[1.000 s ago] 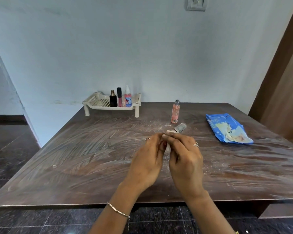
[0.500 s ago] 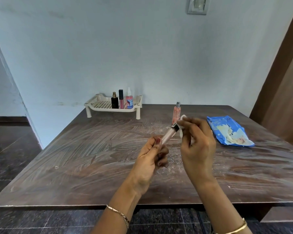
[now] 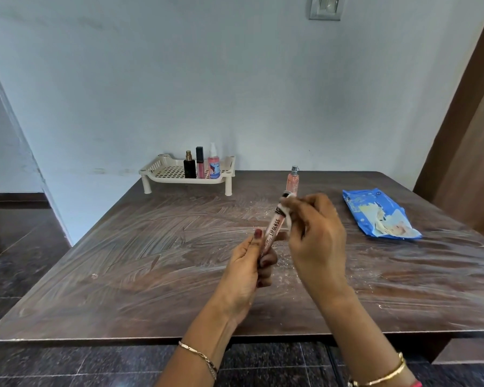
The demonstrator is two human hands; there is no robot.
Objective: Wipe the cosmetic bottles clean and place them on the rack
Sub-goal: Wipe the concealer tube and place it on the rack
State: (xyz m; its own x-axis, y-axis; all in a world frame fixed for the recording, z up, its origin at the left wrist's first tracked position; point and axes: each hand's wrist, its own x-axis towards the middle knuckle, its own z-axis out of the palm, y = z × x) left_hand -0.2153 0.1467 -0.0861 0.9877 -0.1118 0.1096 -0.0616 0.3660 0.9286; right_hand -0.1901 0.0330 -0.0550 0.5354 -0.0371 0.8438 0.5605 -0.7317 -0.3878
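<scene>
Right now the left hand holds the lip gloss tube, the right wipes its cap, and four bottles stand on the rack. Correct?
Three, not four: the head view shows a black bottle, a pink tube and a spray bottle on the rack. Otherwise right: left hand holds the lip gloss tube, right hand rubs a wipe on its cap.

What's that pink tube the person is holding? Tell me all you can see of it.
A slim lip gloss tube, pinkish and plastic-looking, with black LIPGLOSS lettering along its side and a dark cap. It tilts cap end up, above the table. The left hand grips its lower end; the right hand holds a white wipe against the cap end.
</scene>
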